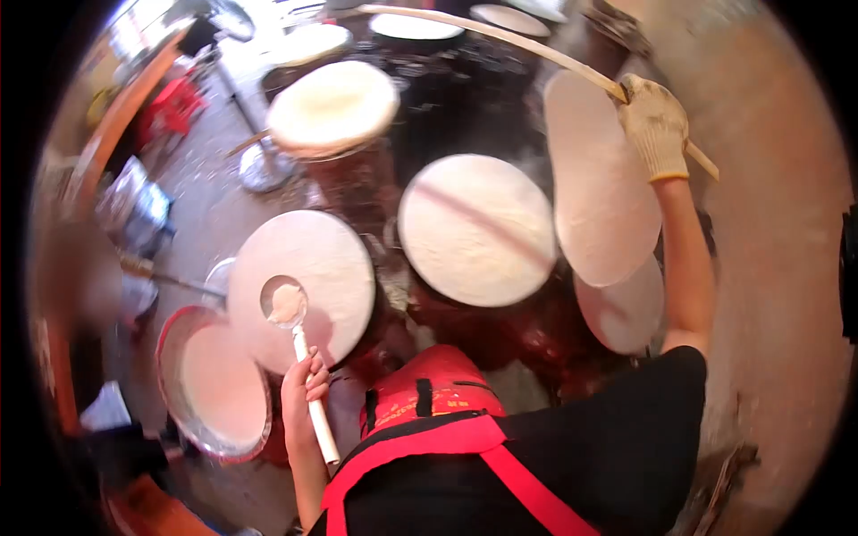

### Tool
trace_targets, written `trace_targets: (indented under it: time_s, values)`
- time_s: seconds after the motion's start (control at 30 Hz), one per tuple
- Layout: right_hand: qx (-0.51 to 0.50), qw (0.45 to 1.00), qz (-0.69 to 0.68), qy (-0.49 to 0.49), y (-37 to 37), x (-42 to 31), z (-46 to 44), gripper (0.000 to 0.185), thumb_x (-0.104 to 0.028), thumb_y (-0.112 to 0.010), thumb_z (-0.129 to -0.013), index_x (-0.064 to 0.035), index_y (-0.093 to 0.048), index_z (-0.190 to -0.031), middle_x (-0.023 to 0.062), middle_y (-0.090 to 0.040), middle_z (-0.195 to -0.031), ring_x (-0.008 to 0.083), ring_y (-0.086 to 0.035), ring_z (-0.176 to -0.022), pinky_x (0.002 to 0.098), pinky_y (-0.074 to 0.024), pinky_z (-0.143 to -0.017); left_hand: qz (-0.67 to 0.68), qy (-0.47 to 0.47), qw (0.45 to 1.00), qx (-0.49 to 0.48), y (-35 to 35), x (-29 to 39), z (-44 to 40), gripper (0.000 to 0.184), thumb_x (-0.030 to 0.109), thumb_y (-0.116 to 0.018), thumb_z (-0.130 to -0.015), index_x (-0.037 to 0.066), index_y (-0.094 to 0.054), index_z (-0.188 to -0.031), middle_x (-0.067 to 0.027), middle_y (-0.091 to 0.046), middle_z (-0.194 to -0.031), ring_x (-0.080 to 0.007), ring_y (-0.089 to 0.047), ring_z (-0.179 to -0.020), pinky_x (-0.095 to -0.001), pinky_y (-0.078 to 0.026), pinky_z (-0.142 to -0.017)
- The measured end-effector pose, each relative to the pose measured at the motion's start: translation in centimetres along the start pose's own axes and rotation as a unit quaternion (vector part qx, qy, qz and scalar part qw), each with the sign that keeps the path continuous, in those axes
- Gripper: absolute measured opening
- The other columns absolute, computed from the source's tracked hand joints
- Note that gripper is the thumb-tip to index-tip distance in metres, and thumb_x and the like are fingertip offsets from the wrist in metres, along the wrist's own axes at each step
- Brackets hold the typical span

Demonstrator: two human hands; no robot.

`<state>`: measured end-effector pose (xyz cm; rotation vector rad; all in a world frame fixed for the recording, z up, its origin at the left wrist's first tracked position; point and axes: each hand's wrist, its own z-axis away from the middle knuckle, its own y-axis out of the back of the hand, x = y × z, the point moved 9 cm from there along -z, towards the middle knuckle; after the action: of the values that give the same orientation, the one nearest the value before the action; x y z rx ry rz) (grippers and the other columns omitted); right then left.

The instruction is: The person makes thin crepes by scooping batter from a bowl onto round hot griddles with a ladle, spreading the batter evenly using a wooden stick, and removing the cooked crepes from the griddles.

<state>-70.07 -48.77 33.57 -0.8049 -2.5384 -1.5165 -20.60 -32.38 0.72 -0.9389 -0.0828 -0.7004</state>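
Note:
My left hand (313,380) is wrapped round the pale handle of a ladle (313,402). The ladle's bowl, with pale batter in it, hovers over or touches a round white sheet of batter (335,268); I cannot tell which. A tub of pale batter (223,380) stands below left of it. My right hand (652,125), in a knitted work glove, grips a long thin wooden stick (500,37) that slants across the top. Beside that glove is a long pale sheet (599,179); whether it hangs from the stick is unclear.
Another round white sheet (478,232) lies in the middle, with a pale round (335,103) behind it and a smaller one (621,308) at right. Several more rounds sit at the back. A red stool (174,107) and a stand (264,165) are at left. A bare wall (769,223) rises at right.

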Motion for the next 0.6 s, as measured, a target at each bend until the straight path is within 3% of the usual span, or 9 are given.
trace_targets:
  time_s: [0.1,0.2,0.23,0.33,0.47,0.6]
  values:
    - [-0.016,0.999,0.002,0.049,-2.5,-8.3,-7.0,0.016,-0.028,-0.052,-0.087,-0.0139,-0.059,-0.086,0.0085,-0.064,-0.082,0.0281,-0.064,-0.081,0.0425,-0.0508,-0.067,0.000,-0.066,0.997,0.037,3.4,4.4,0.3,0.018,0.005,-0.044,-0.093,-0.004,-0.044,-0.109,-0.0042,-0.042,-0.077,-0.0047,-0.035,-0.052,-0.0147,-0.028,-0.035]
    - [0.155,0.977,-0.016,0.148,-3.4,-16.4,-11.3,0.014,-0.026,-0.049,-0.089,-0.0163,-0.058,-0.087,0.0087,-0.064,-0.080,0.0263,-0.065,-0.077,0.0427,-0.0513,-0.064,0.051,-0.104,0.991,0.066,5.7,7.4,0.8,0.017,0.004,-0.045,-0.093,-0.004,-0.045,-0.108,-0.0045,-0.043,-0.077,-0.0050,-0.035,-0.051,-0.0151,-0.028,-0.035]
    - [0.233,0.949,-0.031,0.210,-1.6,-19.7,-10.9,0.010,-0.021,-0.052,-0.085,-0.0119,-0.054,-0.081,0.0078,-0.063,-0.078,0.0250,-0.065,-0.072,0.0357,-0.0525,-0.061,0.066,-0.122,0.986,0.092,6.8,8.1,1.3,0.018,0.005,-0.045,-0.093,-0.004,-0.045,-0.108,-0.0046,-0.043,-0.076,-0.0055,-0.035,-0.050,-0.0157,-0.027,-0.034]
    - [0.333,0.880,-0.155,0.299,-2.7,-28.0,-11.7,0.007,-0.018,-0.054,-0.081,-0.0135,-0.052,-0.076,0.0053,-0.058,-0.068,0.0220,-0.061,-0.058,0.0344,-0.0488,-0.052,0.134,-0.153,0.975,0.089,9.2,9.5,1.9,0.018,0.004,-0.045,-0.093,-0.004,-0.044,-0.109,-0.0047,-0.043,-0.076,-0.0056,-0.034,-0.049,-0.0160,-0.027,-0.034]
    - [0.257,0.870,-0.224,0.356,-10.8,-40.1,-11.2,0.004,-0.015,-0.052,-0.080,-0.0153,-0.056,-0.078,0.0039,-0.057,-0.067,0.0212,-0.059,-0.058,0.0354,-0.0479,-0.052,0.228,-0.203,0.944,0.125,9.8,9.5,4.5,0.016,0.004,-0.043,-0.093,-0.004,-0.044,-0.107,-0.0045,-0.042,-0.075,-0.0053,-0.034,-0.049,-0.0151,-0.028,-0.034]
    - [0.196,0.863,-0.301,0.355,-18.2,-50.7,-7.1,0.006,-0.017,-0.054,-0.079,-0.0165,-0.057,-0.074,0.0022,-0.058,-0.068,0.0182,-0.061,-0.063,0.0329,-0.0494,-0.052,0.278,-0.242,0.914,0.170,9.6,8.8,7.4,0.017,0.007,-0.042,-0.094,-0.004,-0.044,-0.108,-0.0029,-0.041,-0.074,-0.0048,-0.034,-0.049,-0.0152,-0.029,-0.034]
